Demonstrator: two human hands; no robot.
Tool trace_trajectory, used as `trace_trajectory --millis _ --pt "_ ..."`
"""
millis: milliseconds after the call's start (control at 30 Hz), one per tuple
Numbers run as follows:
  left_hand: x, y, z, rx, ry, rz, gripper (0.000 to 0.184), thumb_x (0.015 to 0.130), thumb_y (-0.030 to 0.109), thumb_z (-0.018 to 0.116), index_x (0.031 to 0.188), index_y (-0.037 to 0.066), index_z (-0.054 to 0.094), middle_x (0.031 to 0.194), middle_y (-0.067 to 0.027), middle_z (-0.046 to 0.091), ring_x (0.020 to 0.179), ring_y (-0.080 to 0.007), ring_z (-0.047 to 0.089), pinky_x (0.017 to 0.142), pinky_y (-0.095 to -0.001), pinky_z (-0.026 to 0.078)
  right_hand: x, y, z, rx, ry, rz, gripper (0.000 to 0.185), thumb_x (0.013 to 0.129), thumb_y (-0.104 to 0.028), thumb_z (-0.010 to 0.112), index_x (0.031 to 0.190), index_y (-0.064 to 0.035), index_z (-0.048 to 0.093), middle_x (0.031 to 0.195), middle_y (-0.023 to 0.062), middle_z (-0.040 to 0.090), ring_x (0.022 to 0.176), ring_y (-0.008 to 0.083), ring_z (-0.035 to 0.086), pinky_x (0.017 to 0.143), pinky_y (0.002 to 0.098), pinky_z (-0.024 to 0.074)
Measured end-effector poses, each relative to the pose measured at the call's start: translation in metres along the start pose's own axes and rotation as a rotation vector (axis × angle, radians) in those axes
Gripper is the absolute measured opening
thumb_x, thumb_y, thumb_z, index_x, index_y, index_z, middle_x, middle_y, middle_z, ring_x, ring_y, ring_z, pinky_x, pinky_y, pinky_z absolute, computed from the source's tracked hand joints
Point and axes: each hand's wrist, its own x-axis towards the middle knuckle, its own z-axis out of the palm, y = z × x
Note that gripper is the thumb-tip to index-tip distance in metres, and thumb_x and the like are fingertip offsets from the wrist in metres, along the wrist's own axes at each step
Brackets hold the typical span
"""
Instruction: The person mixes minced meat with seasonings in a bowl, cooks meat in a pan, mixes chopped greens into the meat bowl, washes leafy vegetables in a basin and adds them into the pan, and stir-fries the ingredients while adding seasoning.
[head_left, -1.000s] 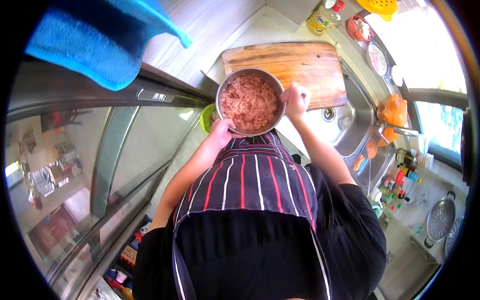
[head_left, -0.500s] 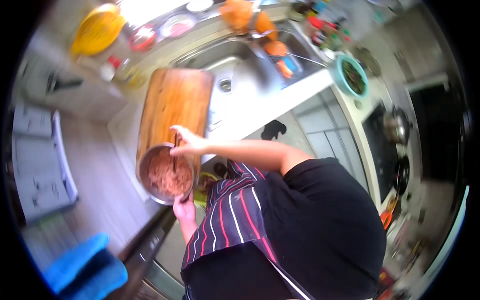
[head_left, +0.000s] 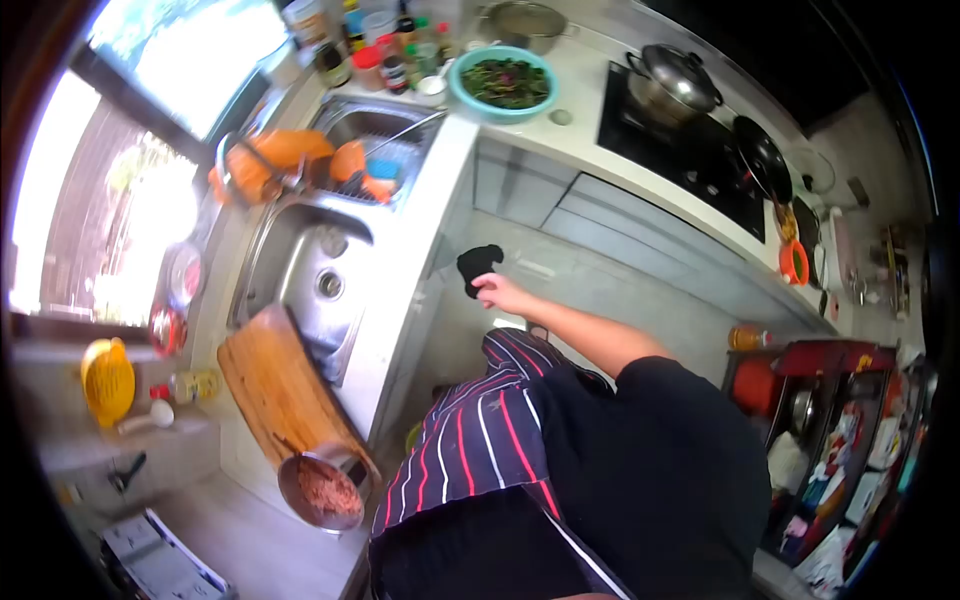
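Note:
My right hand [head_left: 503, 296] reaches out over the floor with nothing visible in it, its fingers loosely bent and apart. Just beyond the fingertips, in the picture, is a dark black shape [head_left: 479, 270] at floor level; its kind is unclear. My left hand is out of sight. A metal bowl [head_left: 286, 490] of pinkish minced meat [head_left: 328, 491] stands on the near end of a wooden cutting board [head_left: 283, 390]. Dark chopsticks [head_left: 290, 447] seem to lean at the bowl's rim. No hand touches the bowl.
The board overlaps the edge of a double steel sink [head_left: 355, 240]. A teal basin [head_left: 456, 92] of leafy greens stands by the corner, near seasoning bottles [head_left: 395, 70]. A lidded pot [head_left: 672, 88] sits on the black stove [head_left: 640, 120]. A red shelf rack [head_left: 835, 355] is at right.
The view has swung toward the stove. My right hand has let go of the chopsticks and moved away from the bowl. My left hand has left the bowl's rim and gone out of view.

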Motion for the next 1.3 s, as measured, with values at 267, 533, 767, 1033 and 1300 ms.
trace_trajectory --millis 267,533,767,1033,1300 --pt "0.205 -0.044 0.078 0.847 0.215 0.212 0.047 0.086 0.011 0.057 0.130 0.002 0.045 0.129 -0.0191 0.051 0.114 -0.0299 0.053 0.101 -0.0451 0.040 -0.072 0.034 -0.220 -0.189 0.077 0.103 0.032 0.085 -0.016 0.055 0.114 -0.0060 0.060 0.082 0.0052 0.064 0.072 0.0127 0.061 0.066 0.0277 0.0476" --pt "0.187 -0.120 0.344 0.853 -0.100 0.127 0.046 0.087 0.010 0.060 0.130 0.003 0.044 0.116 -0.0202 0.058 0.093 -0.0321 0.063 0.071 -0.0395 0.054 -0.108 0.028 -0.357 -0.269 0.329 0.053 0.033 0.082 -0.018 0.055 0.112 -0.0067 0.062 0.090 0.0100 0.067 0.077 0.0188 0.063 0.072 0.0328 0.0499" --pt "0.183 -0.069 0.573 1.288 -0.419 0.479 0.025 0.087 0.015 0.062 0.107 0.001 0.059 0.093 -0.0088 0.065 0.070 -0.0132 0.061 0.060 -0.0246 0.050 -0.072 0.014 -0.370 -0.064 0.341 0.021 0.031 0.083 -0.012 0.057 0.112 -0.0058 0.061 0.088 0.0076 0.065 0.077 0.0160 0.062 0.072 0.0291 0.0494" --pt "0.219 -0.063 0.984 1.406 -0.894 1.182 0.024 0.084 0.010 0.061 0.105 -0.002 0.060 0.092 -0.0102 0.067 0.086 -0.0158 0.064 0.074 -0.0280 0.048 0.065 -0.077 -0.428 0.100 0.396 -0.106 0.029 0.088 -0.004 0.055 0.117 -0.0045 0.055 0.085 0.0048 0.061 0.077 0.0117 0.058 0.073 0.0260 0.0481" --pt "0.366 -0.150 1.222 1.789 -0.677 1.742 0.027 0.084 0.022 0.058 0.109 0.011 0.061 0.118 -0.0159 0.058 0.107 -0.0323 0.056 0.092 -0.0414 0.045 0.306 -0.201 -0.502 0.118 0.778 -0.271 0.058 0.081 -0.009 0.066 0.131 -0.0098 0.036 0.091 0.0082 0.060 0.073 0.0145 0.059 0.065 0.0276 0.0486"
